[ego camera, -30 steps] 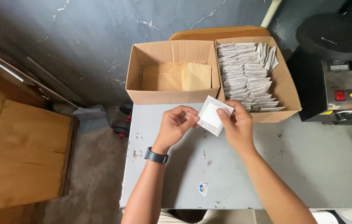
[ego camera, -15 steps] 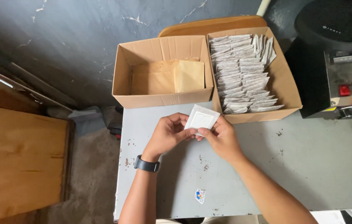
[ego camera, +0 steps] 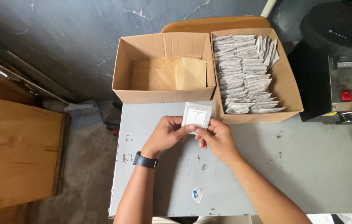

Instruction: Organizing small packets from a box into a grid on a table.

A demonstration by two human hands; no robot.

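While both hands pinch the small white packet (ego camera: 197, 115) by its near edge, left hand (ego camera: 166, 134) and right hand (ego camera: 217, 139) with fingertips clamped on it just above the grey table (ego camera: 309, 166), a light, even grip at the corners would likely keep it flat. Beyond it sit a nearly empty cardboard box (ego camera: 164, 70) on the left and a box full of packets (ego camera: 252, 74) on the right, with a dark machine (ego camera: 342, 66) further right and wooden boards (ego camera: 18, 149) on the concrete floor to the left.

A single head view looks steeply down from above, fairly near, onto the grey table (ego camera: 309, 174) just below the grip; boxes lie beyond it.
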